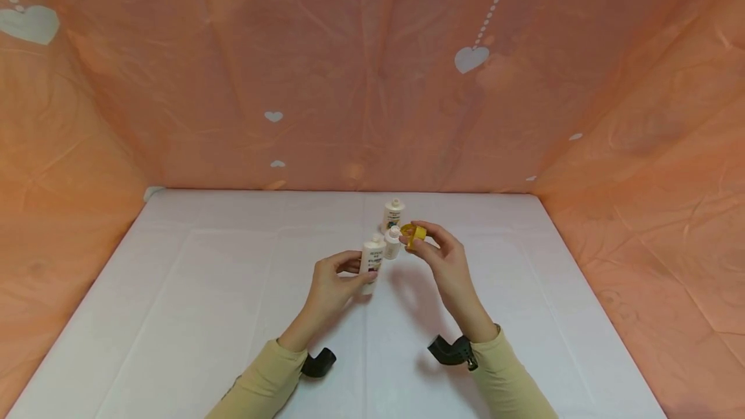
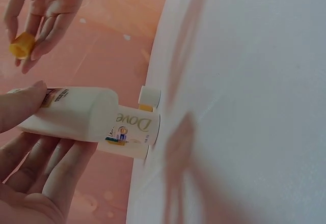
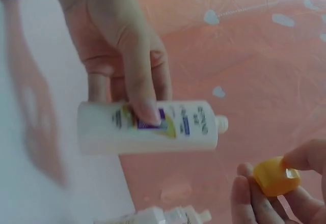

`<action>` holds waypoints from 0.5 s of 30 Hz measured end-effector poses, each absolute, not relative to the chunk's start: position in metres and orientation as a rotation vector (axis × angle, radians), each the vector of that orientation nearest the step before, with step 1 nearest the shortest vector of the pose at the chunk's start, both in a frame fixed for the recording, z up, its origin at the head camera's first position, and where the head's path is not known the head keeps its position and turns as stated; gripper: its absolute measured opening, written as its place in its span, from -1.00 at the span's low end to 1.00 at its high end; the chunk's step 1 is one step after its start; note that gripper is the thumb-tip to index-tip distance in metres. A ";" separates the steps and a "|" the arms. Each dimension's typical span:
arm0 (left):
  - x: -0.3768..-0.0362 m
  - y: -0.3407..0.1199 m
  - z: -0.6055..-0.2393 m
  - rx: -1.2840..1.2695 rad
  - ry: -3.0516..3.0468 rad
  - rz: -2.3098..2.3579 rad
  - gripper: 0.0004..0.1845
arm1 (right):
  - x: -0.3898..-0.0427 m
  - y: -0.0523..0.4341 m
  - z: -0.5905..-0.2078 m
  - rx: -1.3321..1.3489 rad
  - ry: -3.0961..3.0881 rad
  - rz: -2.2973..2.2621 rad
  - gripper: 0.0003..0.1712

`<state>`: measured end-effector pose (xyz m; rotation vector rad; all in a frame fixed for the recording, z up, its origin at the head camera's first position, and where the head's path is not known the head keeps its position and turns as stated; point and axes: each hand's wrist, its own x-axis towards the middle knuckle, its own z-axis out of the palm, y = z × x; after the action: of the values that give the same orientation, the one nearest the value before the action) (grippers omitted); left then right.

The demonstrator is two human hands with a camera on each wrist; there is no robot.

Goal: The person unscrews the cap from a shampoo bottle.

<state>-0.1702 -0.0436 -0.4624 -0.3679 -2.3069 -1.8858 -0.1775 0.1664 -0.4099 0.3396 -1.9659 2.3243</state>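
My left hand (image 1: 333, 284) grips a white lotion bottle (image 3: 153, 130) round its body, thumb across the label. This bottle is held upright over the table, with its narrow neck bare. My right hand (image 1: 453, 270) pinches a yellow cap (image 3: 276, 176) between thumb and fingers, a little to the right of the bottle's neck. Behind the held bottle stand two more white bottles, a rear one (image 1: 393, 213) and a nearer one (image 1: 392, 246), both with bare necks. The lettering on one bottle (image 2: 137, 124) reads Dove in the left wrist view.
A white cloth covers the table (image 1: 192, 315). Low beside the standing bottles, a small white and yellow piece (image 2: 149, 98) shows in the left wrist view. Orange curtains (image 1: 349, 70) with pale hearts hang behind the table and at both sides.
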 end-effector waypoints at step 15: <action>-0.176 -0.038 -0.460 -0.407 -2.289 -2.020 -0.70 | -0.178 0.201 -0.431 0.057 -2.140 2.219 -0.61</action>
<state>-0.1765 -0.0378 -0.4601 -0.4074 -2.2893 -2.0200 -0.1776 0.2013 -0.4314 0.0567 -2.1402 2.2193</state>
